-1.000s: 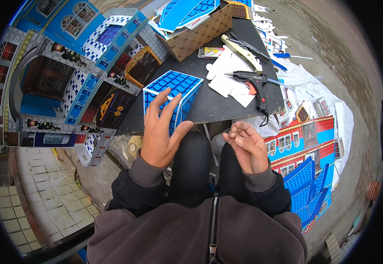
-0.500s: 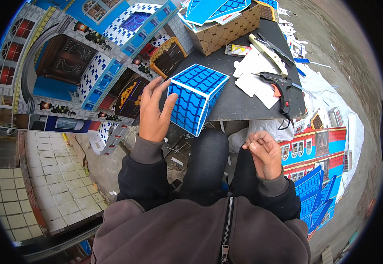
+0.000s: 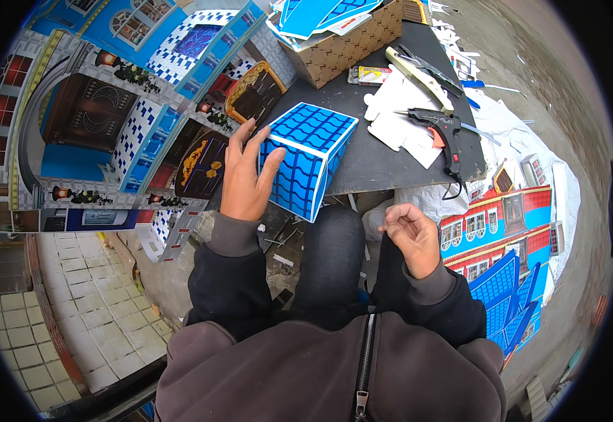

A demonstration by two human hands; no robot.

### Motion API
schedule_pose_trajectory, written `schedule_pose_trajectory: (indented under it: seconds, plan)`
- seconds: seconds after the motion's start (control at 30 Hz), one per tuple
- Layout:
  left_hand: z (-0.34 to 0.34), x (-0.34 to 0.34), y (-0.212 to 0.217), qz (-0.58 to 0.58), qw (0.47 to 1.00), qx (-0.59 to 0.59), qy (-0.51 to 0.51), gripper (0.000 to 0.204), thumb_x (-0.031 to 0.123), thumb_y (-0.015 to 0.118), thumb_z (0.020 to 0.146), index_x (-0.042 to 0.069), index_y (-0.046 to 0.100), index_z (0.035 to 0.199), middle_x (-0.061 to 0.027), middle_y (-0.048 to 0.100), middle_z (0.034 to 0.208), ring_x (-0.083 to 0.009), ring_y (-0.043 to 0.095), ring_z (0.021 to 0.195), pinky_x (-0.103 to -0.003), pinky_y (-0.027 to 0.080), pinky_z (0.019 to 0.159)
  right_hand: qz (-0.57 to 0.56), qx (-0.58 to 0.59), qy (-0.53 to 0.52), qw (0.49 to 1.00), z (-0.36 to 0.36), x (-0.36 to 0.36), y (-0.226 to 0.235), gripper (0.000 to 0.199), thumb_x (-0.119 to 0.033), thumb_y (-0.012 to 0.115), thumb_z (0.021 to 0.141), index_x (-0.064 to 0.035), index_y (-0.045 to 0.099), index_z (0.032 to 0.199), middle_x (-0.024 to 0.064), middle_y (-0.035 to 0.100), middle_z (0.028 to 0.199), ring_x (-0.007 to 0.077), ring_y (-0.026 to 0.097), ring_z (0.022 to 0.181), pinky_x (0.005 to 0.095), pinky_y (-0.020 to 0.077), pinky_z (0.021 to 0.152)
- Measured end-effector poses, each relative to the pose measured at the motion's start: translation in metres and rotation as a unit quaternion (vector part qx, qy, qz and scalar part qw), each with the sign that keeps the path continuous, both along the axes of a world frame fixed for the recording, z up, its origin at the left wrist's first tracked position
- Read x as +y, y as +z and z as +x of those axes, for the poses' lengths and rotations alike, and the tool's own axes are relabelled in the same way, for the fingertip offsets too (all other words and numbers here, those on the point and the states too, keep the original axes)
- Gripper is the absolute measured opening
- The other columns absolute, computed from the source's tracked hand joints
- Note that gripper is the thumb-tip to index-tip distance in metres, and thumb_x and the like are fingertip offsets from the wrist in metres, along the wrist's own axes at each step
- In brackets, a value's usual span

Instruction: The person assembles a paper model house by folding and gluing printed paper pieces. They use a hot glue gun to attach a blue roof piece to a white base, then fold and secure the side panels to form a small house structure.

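Observation:
A box-shaped piece covered in a blue wavy roof-tile pattern with white edges [image 3: 296, 169] stands at the table's near edge, its front reaching past that edge. My left hand [image 3: 245, 176] is against its left side, fingers stretched and spread, the thumb by the front face. Over my right knee, apart from the box, my right hand [image 3: 413, 238] has its fingers curled and the thumb drawn to the fingertips. Whatever may be pinched there is too small to make out. A black glue gun with a red trigger [image 3: 447, 137] lies to the right of the box.
On the dark table [image 3: 362, 169] lie white card cut-outs [image 3: 398, 105], a cream-handled tool [image 3: 419, 81] and a patterned brown carton [image 3: 348, 49] of blue panels. A large printed model house [image 3: 95, 126] stands left. Blue tile pieces [image 3: 503, 295] and a printed facade [image 3: 496, 225] lie right.
The view has shifted slightly. My right hand has tipped a little and its fingers have loosened somewhat. My left hand stays against the tile-patterned box.

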State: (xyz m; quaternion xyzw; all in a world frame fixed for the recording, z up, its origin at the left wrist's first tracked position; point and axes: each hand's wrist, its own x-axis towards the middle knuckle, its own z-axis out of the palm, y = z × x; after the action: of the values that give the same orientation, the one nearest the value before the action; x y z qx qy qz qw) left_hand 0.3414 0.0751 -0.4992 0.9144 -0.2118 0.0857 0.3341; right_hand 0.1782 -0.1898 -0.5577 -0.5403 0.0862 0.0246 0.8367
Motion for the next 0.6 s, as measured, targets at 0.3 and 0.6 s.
schedule_pose_trajectory:
  seconds: [0.3,0.6]
  plan:
    - [0.000,-0.002,0.000,0.014,1.000,0.008,0.001,0.051,0.033,0.065,0.103,-0.002,0.059,0.140,-0.0261,0.048,0.148,-0.0423,0.047,0.137,-0.048,0.038,0.114,-0.020,-0.033,0.002,0.999,-0.005,-0.009,-0.006,0.013,0.009,0.054,0.096,0.0010,0.060,0.104,0.0041,0.061,0.101,0.0118,0.063,0.100,0.0273,0.0501,0.093]
    - [-0.004,-0.001,0.000,0.011,1.000,0.000,0.013,0.044,0.023,0.062,0.104,0.001,0.060,0.141,-0.0206,0.051,0.147,-0.0351,0.050,0.138,-0.042,0.038,0.115,0.047,0.007,-0.020,0.999,0.000,-0.017,-0.010,0.025,-0.001,0.060,0.102,0.0058,0.062,0.126,0.0130,0.071,0.112,0.0206,0.071,0.104,0.0336,0.0554,0.096]
